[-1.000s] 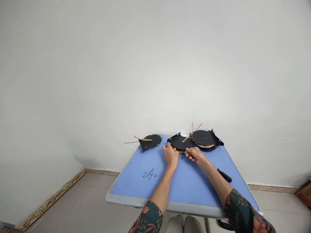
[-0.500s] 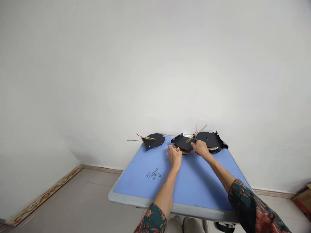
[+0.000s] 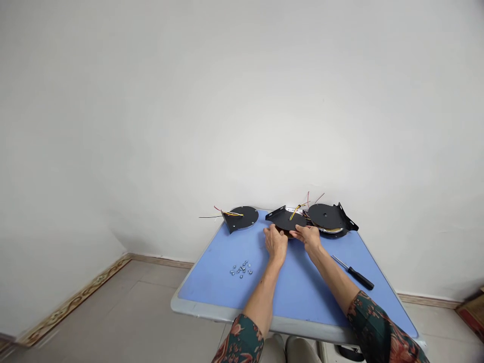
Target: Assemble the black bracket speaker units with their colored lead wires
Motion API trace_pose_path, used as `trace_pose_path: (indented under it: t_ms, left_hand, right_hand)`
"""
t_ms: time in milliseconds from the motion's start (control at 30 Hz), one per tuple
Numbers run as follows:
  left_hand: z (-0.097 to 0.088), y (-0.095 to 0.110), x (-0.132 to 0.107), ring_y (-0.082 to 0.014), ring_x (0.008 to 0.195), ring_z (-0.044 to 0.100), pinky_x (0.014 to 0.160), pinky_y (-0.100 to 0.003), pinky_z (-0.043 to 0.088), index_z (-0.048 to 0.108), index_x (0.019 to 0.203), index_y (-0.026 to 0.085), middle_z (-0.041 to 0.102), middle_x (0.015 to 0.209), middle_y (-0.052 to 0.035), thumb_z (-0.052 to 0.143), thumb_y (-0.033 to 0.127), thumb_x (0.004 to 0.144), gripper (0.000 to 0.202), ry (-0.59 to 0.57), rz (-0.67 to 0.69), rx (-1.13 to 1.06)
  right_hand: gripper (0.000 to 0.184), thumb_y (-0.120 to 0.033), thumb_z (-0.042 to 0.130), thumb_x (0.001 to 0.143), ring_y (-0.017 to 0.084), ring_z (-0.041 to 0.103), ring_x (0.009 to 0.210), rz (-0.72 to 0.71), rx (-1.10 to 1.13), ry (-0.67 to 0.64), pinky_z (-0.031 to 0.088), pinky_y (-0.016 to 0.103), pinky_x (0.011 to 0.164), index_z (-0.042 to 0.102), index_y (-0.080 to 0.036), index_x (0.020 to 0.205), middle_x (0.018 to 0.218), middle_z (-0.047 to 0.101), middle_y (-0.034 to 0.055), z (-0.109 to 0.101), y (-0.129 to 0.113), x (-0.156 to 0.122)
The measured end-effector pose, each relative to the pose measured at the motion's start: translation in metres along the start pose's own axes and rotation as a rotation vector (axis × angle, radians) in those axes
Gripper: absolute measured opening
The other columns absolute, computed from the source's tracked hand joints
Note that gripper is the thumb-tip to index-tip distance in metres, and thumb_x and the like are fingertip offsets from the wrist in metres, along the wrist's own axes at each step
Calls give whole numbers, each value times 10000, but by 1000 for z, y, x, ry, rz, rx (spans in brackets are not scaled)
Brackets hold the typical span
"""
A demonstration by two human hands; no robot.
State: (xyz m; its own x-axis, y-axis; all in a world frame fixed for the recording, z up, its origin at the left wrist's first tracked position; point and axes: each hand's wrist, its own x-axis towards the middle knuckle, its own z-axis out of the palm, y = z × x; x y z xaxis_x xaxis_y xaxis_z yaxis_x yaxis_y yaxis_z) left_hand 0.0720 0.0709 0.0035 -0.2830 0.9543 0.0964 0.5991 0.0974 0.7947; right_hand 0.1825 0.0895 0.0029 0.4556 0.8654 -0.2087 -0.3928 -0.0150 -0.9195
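Both my hands are at the near edge of a black round metal plate (image 3: pixel 284 220), which has a bent bracket and yellow and red wires on top. My left hand (image 3: pixel 276 243) grips its left underside, and my right hand (image 3: pixel 307 238) holds its right side. A similar wired plate (image 3: pixel 325 216) lies just to the right, touching or overlapping it, with a gold rim showing beneath. Further left sits a third black plate (image 3: pixel 244 217) with thin wires. A small heap of several silver screws (image 3: pixel 240 270) lies on the blue tabletop, and a black-handled screwdriver (image 3: pixel 360 278) lies near my right forearm.
The blue table (image 3: pixel 212 282) has a grey rim and stands against a white wall (image 3: pixel 242 101). Its far edge meets the wall behind the plates. A tiled floor with a patterned skirting board surrounds it, and a cardboard box (image 3: pixel 472 313) sits at the far right.
My right hand has moved left and nearer me, from the gap between the plates to the middle plate's near edge. The screwdriver's steel shaft now shows, and the whole view has shifted slightly.
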Motion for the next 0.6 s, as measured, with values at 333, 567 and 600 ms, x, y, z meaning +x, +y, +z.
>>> trace_pose_path:
  t_ms: [333,567,600]
  left_hand:
    - [6,-4,-3,-341,1090,554,965,-434,424,727,1141,106,635,1138,-212,601,355,933,348,51,301,343]
    - [11,-13,8,-347,1146,548,1008,-479,433,687,1199,103,617,1223,-215,550,229,919,336,177,373,136]
    - [13,-14,11,-336,1161,549,1025,-472,432,679,1218,116,617,1248,-203,542,197,907,349,182,401,51]
  right_hand:
    - [384,-231,880,628,155,687,499,-168,170,-162,576,214,488,497,-203,646,526,597,-41,-9,-24,-10]
    - [373,-285,891,596,145,666,481,-226,191,-232,551,219,473,536,-187,654,550,602,-31,-16,-39,-18]
    - [369,-291,890,593,144,664,479,-234,191,-246,548,223,471,543,-185,662,561,613,-26,-17,-41,-20]
